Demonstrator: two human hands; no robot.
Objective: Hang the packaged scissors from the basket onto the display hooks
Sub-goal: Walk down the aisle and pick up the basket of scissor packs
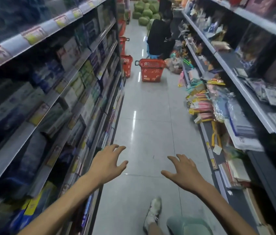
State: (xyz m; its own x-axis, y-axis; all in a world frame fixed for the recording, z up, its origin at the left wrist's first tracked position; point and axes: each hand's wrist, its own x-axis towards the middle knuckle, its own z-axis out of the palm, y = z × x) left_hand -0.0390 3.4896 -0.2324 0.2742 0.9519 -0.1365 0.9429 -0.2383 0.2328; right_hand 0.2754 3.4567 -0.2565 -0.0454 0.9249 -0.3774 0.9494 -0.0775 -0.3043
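Basket of red plastic mesh [151, 72] is standing on the grey tiled floor [147, 119] at 12 o'clock; its contents I cannot tell. Left hand [107, 164] at 7 o'clock and right hand [183, 173] at 5 o'clock are spreading their fingers, holding nothing.

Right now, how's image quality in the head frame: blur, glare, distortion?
Head view: left shelves motion-smeared, labels unreadable; left hand and right hand fairly sharp; light streaks glare on the floor; wide-angle lens bows the right shelves.
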